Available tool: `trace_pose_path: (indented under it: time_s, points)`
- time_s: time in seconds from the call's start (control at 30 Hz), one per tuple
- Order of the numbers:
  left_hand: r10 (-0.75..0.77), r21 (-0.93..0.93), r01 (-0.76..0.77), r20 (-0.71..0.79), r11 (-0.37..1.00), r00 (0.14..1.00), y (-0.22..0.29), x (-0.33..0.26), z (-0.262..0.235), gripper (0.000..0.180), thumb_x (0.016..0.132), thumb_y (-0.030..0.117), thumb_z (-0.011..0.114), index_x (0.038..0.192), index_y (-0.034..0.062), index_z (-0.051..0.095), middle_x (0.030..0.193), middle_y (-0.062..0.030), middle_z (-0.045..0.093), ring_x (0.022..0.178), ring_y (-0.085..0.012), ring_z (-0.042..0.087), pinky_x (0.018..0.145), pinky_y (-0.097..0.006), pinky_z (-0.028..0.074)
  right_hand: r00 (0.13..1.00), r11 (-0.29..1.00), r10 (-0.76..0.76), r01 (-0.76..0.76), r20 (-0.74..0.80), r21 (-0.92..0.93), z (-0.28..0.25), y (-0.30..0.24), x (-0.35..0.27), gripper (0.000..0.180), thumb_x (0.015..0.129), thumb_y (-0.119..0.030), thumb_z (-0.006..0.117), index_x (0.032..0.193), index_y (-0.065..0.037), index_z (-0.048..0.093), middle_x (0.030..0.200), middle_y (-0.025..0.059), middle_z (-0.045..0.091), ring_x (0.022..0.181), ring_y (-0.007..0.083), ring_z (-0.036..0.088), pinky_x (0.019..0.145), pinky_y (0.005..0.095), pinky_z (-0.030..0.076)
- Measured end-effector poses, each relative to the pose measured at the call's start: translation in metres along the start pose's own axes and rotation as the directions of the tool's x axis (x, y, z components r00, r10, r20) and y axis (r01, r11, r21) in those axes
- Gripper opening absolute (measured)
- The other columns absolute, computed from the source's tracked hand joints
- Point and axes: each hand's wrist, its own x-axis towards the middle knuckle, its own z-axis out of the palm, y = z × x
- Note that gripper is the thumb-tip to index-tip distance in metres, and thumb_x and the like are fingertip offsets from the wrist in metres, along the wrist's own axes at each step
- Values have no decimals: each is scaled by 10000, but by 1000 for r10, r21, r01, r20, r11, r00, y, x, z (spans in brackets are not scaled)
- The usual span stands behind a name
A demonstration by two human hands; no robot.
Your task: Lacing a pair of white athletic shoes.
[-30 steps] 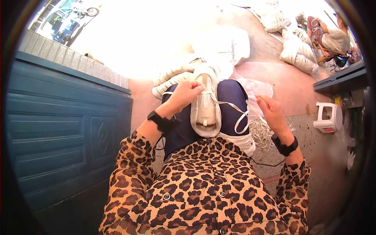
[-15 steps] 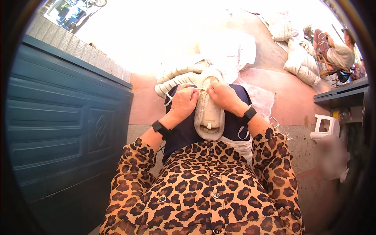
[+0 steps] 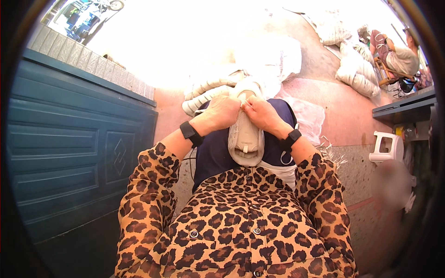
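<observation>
A beige shoe [image 3: 247, 136] lies on my lap over dark blue cloth [image 3: 213, 155], its heel opening toward me and its toe pointing away. My left hand [image 3: 221, 111] is closed at the lacing, fingers curled in a pinch on the shoelace. Pressed close beside it, my right hand [image 3: 262, 113] pinches at the same spot, fingers together. Most of the lace is hidden behind the fingers. White strips [image 3: 282, 172] lie bundled on my lap to the right of the heel.
Rows of pale shoes or wrapped bundles [image 3: 211, 95] lie just beyond my knees. A blue panelled door [image 3: 83, 143] stands at left. To the right are a white plastic stool [image 3: 387, 146] and a dark table [image 3: 405, 109]. Another person [image 3: 401, 60] sits far right near white sacks [image 3: 357, 72].
My left hand has shifted right and slightly away, closing the gap to my right hand over the lacing. The white lace end beside my left hand is now out of sight.
</observation>
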Motion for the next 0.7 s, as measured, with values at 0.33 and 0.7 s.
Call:
trace_pose_path:
  time_s: [0.33,0.7]
  points:
    - [-22,143,56,-232,988,973,23,-32,7,239,749,260,651,714,31,594,712,-91,614,825,-246,552,738,-378,429,995,980,-75,86,-67,178,-28,-19,-42,134,834,-132,472,827,-13,532,806,215,597,768,375,581,654,426,451]
    - [-85,-155,108,151,982,985,7,-10,-4,163,685,117,535,761,-20,583,706,-229,583,712,-375,584,642,-429,447,864,665,-441,495,241,-560,-2,-33,-61,99,687,-103,579,748,-26,588,802,135,585,647,238,627,555,334,497]
